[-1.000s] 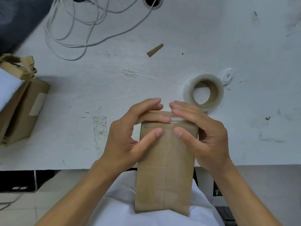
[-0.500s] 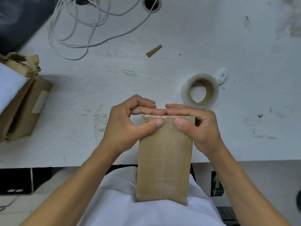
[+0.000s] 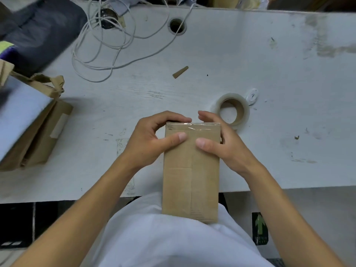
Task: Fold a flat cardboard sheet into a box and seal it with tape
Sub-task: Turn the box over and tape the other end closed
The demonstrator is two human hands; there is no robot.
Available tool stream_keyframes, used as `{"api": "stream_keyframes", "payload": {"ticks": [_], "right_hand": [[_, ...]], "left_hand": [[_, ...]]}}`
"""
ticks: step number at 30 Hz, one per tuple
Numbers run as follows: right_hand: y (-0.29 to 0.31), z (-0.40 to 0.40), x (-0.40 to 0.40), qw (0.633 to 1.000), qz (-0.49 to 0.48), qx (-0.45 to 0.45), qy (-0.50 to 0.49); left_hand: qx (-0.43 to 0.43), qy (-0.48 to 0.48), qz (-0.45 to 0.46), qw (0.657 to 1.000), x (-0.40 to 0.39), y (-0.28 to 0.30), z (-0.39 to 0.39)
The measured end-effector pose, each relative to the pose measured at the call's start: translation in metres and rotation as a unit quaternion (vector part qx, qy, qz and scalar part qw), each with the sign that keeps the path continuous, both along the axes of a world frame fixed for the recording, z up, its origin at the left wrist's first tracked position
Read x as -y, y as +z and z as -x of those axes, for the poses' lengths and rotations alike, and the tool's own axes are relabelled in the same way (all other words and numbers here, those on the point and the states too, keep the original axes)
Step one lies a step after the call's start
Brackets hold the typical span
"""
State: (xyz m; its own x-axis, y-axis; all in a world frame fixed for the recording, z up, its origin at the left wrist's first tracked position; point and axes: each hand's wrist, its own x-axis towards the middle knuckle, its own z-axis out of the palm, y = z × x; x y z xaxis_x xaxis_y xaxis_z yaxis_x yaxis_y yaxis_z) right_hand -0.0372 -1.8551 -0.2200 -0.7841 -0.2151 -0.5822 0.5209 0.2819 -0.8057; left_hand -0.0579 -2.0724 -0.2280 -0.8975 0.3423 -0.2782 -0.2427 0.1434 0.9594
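Observation:
A brown cardboard box (image 3: 190,176) stands on end, its near end against my white shirt and its far end over the table edge. Clear tape glints along its far top edge. My left hand (image 3: 152,143) grips the box's upper left corner, fingers curled over the far end and thumb pressed on the near face. My right hand (image 3: 221,143) holds the upper right corner the same way, thumb flat on the face. A roll of clear tape (image 3: 232,108) lies flat on the table just beyond my right hand.
The white table (image 3: 269,74) carries a tangle of white cable (image 3: 107,49), a small cardboard scrap (image 3: 180,72) and a cable hole (image 3: 177,26). At the left lie brown cardboard packages (image 3: 38,135) and a dark bag (image 3: 38,33).
The fingers of both hands have slid from the top edge down over the far end, uncovering the taped edge. The box sits slightly lower and nearer.

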Motion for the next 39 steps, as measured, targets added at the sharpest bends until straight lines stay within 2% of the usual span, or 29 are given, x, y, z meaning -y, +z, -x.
{"api": "stream_keyframes", "payload": {"ticks": [3, 5, 7, 10, 13, 16, 19, 22, 24, 27, 30, 32, 35, 37, 39], "right_hand": [[0.006, 0.0, 0.013, 0.998, -0.047, -0.018, -0.033], [0.013, -0.004, 0.019, 0.996, -0.079, -0.03, 0.006], [0.019, -0.01, 0.027, 0.996, -0.061, -0.025, 0.067], [0.03, -0.01, 0.038, 0.992, -0.081, -0.026, 0.094], [0.037, -0.002, 0.045, 0.966, -0.227, -0.057, 0.108], [0.043, 0.0, 0.046, 0.915, -0.397, -0.072, 0.027], [0.043, 0.002, 0.046, 0.888, -0.451, -0.09, -0.028], [0.042, 0.008, 0.046, 0.904, -0.419, -0.077, -0.045], [0.041, 0.008, 0.046, 0.902, -0.422, -0.081, -0.046], [0.034, 0.005, 0.045, 0.898, -0.417, -0.092, -0.106], [0.026, 0.003, 0.046, 0.957, -0.225, -0.098, -0.154], [0.023, 0.006, 0.049, 0.976, -0.149, -0.113, -0.113], [0.019, 0.012, 0.054, 0.983, -0.123, -0.125, -0.044], [0.017, 0.016, 0.05, 0.986, -0.079, -0.137, -0.05], [0.012, 0.02, 0.034, 0.983, -0.017, -0.142, -0.115]], "left_hand": [[-0.027, 0.051, 0.03, 0.998, 0.007, 0.006, -0.001], [-0.035, 0.04, 0.059, 0.997, 0.017, 0.009, -0.001], [-0.034, -0.042, 0.1, 0.993, 0.029, 0.015, 0.002], [-0.048, -0.188, 0.181, 0.964, 0.046, 0.026, 0.011], [-0.013, -0.257, 0.24, 0.936, 0.054, 0.04, 0.022], [-0.012, -0.225, 0.332, 0.916, 0.054, 0.047, 0.028], [-0.117, -0.118, 0.401, 0.901, 0.042, 0.043, 0.016], [-0.145, -0.036, 0.355, 0.923, 0.038, 0.033, -0.004], [-0.161, -0.001, 0.337, 0.928, 0.044, 0.027, -0.011], [-0.12, -0.026, 0.296, 0.947, 0.043, 0.018, -0.022], [0.008, -0.02, 0.112, 0.993, 0.031, 0.014, -0.037], [0.05, -0.059, 0.035, 0.996, 0.029, 0.017, -0.036], [0.037, -0.1, 0.071, 0.992, 0.022, 0.019, -0.024], [0.012, -0.038, 0.101, 0.994, 0.009, 0.02, -0.018], [-0.002, 0.021, 0.116, 0.993, -0.003, 0.021, -0.013]]}}
